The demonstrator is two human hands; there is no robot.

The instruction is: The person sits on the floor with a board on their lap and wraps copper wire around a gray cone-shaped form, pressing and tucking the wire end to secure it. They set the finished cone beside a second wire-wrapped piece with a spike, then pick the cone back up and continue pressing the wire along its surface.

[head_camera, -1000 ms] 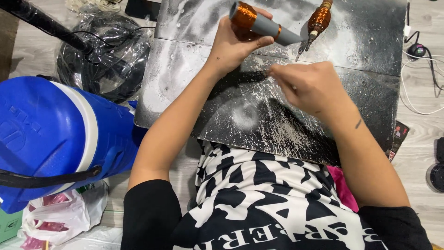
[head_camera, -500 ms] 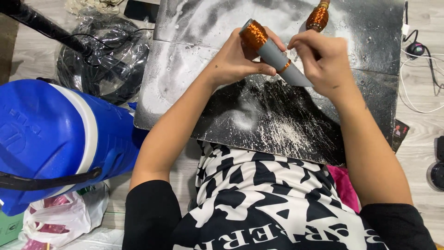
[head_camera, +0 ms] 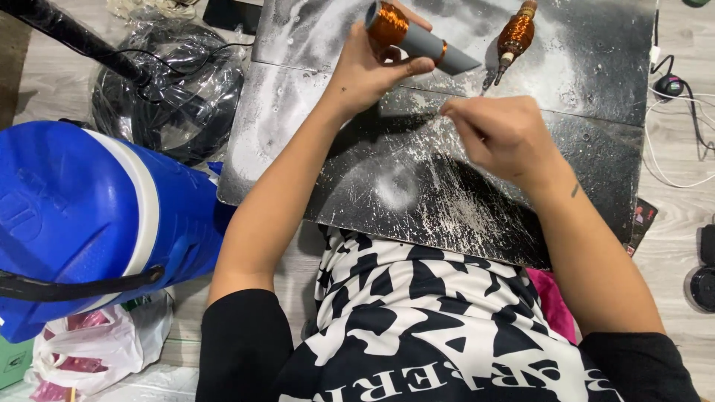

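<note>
Grey tube (head_camera: 426, 43) w/ copper wire wound at its upper end sits in left hand (head_camera: 369, 71), fingers (head_camera: 413, 68) wrapped round it, above dark scratched board (head_camera: 417, 193); right hand (head_camera: 506, 134) just below tube, not touching, fingers pinched shut, can't tell on what; second copper coil (head_camera: 515, 33) lies on board near tube's tip; blue cooler (head_camera: 82, 223) at left.

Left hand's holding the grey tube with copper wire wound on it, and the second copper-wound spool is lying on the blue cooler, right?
Not quite. The left hand does hold the grey tube with copper wire, but the second copper-wound spool lies on the dark, white-dusted board, not on the blue cooler, which stands off to the left. The head view shows this.
</note>
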